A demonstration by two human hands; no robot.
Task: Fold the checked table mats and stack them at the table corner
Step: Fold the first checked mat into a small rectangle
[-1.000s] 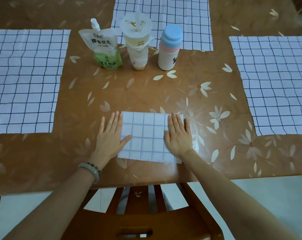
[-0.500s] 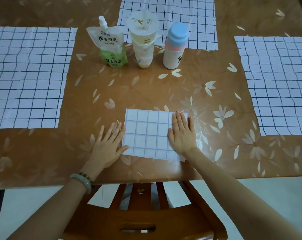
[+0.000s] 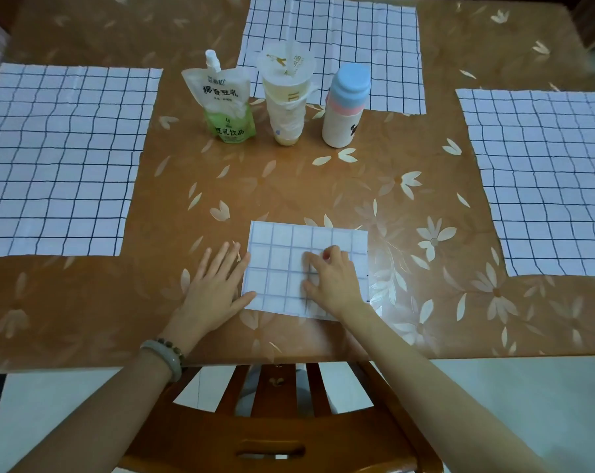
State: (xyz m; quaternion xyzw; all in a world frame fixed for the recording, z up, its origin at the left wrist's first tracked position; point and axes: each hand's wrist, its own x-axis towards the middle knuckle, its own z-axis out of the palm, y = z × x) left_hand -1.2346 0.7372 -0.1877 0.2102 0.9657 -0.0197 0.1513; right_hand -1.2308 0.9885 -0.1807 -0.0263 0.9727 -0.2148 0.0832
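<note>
A folded checked mat [image 3: 275, 254] lies flat near the table's front edge. My right hand [image 3: 333, 281] is on its right half, fingers and thumb curled and pinching the cloth. My left hand [image 3: 217, 285] lies flat on the table just left of the mat, with the thumb touching its lower left corner. Three unfolded checked mats lie spread out: the left mat [image 3: 57, 158], the far mat [image 3: 333, 35] and the right mat [image 3: 542, 179].
A green drink pouch [image 3: 226, 104], a sealed plastic cup [image 3: 286, 97] and a blue-capped bottle [image 3: 345, 107] stand in a row past the folded mat, on the brown flowered table [image 3: 289, 186]. A wooden chair [image 3: 272, 431] is tucked under the front edge.
My left hand slid off the folded mat to its left side. My right hand moved toward the mat's middle and its flat fingers curled into the cloth.
</note>
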